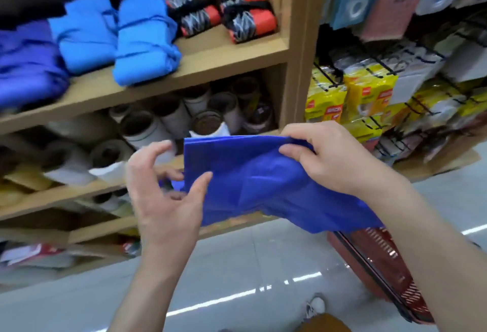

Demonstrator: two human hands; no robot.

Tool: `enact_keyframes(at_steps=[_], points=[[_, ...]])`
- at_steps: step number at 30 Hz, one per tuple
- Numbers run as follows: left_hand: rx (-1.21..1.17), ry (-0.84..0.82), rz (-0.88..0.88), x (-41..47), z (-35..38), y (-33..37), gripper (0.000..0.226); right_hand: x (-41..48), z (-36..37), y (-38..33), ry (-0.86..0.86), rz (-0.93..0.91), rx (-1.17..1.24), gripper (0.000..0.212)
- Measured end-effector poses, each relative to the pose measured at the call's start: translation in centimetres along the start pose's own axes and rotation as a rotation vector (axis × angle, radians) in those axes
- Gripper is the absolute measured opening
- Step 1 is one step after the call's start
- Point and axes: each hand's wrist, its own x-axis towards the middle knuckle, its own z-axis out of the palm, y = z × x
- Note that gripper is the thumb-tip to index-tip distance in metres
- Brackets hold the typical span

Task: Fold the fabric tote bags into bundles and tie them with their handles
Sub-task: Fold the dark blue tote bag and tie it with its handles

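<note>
A dark blue fabric tote bag [250, 178], partly folded, hangs in the air in front of the shelves. My right hand [329, 157] grips its upper right corner, thumb underneath and fingers curled over the top edge. My left hand [163, 189] is at the bag's left edge: the thumb lies on the front of the fabric, and the curled fingers are behind or beside the edge. Part of the bag droops down to the right under my right forearm. The handles are not clearly visible.
A wooden shelf [210, 60] holds tied bundles: light blue [145, 41], red and black [245, 10] and dark blue fabric [26, 68]. Paper rolls [168, 118] fill the shelf below. Packaged goods [369, 94] hang at right. A red basket [382, 265] stands on the floor.
</note>
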Motion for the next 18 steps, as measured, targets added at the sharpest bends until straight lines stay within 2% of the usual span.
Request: enact_keyframes(at_steps=[2, 4, 6, 9, 11, 13, 15, 16, 18], points=[[0.097, -0.069, -0.138, -0.5, -4.5, -3.1, 0.074, 1.6, 2.0, -3.3, -0.042, -0.038, 0.077, 0.014], [0.177, -0.228, -0.302, -0.8, -8.4, -5.5, 0.082, 3.3, 4.0, -7.0, -0.144, -0.075, 0.135, 0.021], [0.194, -0.305, -0.374, -0.5, -11.9, -7.7, 0.078, 5.1, 6.0, -10.9, -0.237, -0.113, 0.165, 0.020], [0.010, -0.320, -0.563, 0.5, -16.6, -10.8, 0.041, 7.9, 8.9, -15.7, -0.277, -0.162, 0.241, 0.021], [-0.111, -0.314, -0.674, 1.1, -19.5, -12.4, 0.014, 9.5, 10.7, -18.1, -0.251, -0.109, 0.293, 0.016], [-0.102, -0.259, -0.641, 1.4, -22.3, -13.7, 0.010, 10.8, 12.6, -19.8, -0.220, -0.054, 0.219, 0.015], [-0.022, -0.198, -0.527, 1.8, -25.1, -14.7, 0.007, 11.8, 14.7, -21.7, -0.205, -0.083, 0.113, 0.009], [0.034, -0.180, -0.457, 2.2, -26.5, -14.9, 0.005, 12.1, 15.9, -23.0, -0.233, -0.120, 0.140, 0.006], [0.203, -0.141, -0.298, 3.3, -28.8, -15.0, 0.005, 12.9, 18.0, -25.3, -0.306, -0.216, 0.254, 0.016]])
